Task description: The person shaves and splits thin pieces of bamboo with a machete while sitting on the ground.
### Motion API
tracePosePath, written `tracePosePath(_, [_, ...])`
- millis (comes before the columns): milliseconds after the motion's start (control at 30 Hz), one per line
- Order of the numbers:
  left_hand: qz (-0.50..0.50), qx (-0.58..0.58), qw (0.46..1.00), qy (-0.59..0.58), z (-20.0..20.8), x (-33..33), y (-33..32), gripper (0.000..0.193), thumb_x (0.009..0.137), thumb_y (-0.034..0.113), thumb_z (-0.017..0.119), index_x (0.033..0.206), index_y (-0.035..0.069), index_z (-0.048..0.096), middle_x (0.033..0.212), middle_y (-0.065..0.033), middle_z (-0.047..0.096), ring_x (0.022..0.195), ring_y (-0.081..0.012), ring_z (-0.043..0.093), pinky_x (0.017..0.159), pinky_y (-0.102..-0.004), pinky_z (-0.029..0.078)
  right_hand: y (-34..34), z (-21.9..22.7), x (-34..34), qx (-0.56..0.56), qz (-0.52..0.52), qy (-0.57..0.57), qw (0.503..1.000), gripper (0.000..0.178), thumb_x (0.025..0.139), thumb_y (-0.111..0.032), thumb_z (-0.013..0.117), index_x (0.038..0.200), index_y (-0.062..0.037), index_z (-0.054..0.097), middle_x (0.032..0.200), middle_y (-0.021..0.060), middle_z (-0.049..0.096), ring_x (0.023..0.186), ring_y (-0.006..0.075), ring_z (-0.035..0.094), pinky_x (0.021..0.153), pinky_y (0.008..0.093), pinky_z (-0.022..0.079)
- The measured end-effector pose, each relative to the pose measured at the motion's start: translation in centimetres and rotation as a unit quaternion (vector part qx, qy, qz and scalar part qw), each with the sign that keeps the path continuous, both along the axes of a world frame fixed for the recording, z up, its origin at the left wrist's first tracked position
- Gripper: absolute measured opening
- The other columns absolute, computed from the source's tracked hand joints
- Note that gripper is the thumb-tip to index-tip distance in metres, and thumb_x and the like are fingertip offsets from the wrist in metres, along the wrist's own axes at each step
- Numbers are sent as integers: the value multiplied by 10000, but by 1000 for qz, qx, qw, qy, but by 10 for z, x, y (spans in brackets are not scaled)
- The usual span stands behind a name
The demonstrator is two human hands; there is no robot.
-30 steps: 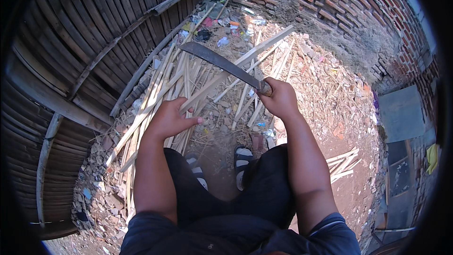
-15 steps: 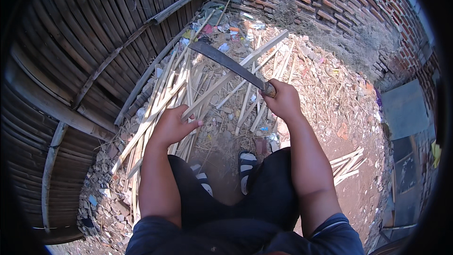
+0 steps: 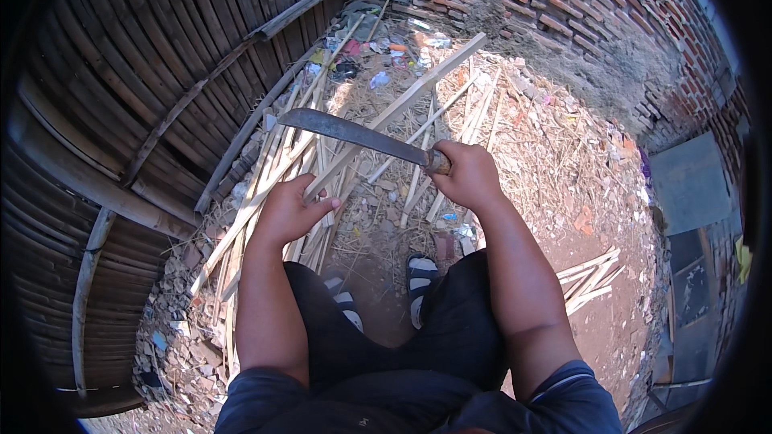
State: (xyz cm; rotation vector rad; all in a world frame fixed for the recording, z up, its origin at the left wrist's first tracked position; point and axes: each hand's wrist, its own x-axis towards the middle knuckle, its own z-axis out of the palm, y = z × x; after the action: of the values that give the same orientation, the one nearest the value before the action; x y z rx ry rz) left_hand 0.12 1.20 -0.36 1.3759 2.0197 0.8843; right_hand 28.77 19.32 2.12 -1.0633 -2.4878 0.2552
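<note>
My right hand (image 3: 466, 175) is closed round the wooden handle of a machete (image 3: 354, 133), its dark curved blade pointing left. The blade lies across a long pale wooden strip (image 3: 422, 87), nearer its lower end; whether it presses on the wood or hovers just above I cannot tell. My left hand (image 3: 291, 209) grips the strip's near end between thumb and fingers. From there the strip slants up and away to the right. Under and beside my left hand lie several similar strips (image 3: 257, 201) in a loose pile.
A bamboo wall (image 3: 161, 56) with poles stands on the left, a brick wall (image 3: 563, 0) at the back and right. Rubble, shavings and litter cover the ground (image 3: 555, 145). A small bundle of cut strips (image 3: 591, 280) lies at right, near my sandalled feet (image 3: 420, 285).
The machete has moved left and down along the strip, toward my left hand. The far end of the strip has tilted slightly up and left.
</note>
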Motion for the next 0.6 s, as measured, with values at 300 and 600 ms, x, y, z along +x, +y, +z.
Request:
tracePosePath(300, [-5,4,1000,-3,-2,-3,-2,481,860,388,918,1109,11,754,765,-108,707,712,-189,684,690,-386,536,19,-1,17,-65,-93,67,991,363,884,-363,837,1162,-142,761,959,163,788,919,390,761,805,488,592])
tracePosePath(600, [-20,16,1000,-1,-11,-5,-1,514,842,373,936,1170,19,758,831,-129,737,750,-192,702,717,-386,546,22,2,22,-71,-104,105,986,320,897,-379,833,1081,-123,776,885,169,775,858,386,760,763,478,582])
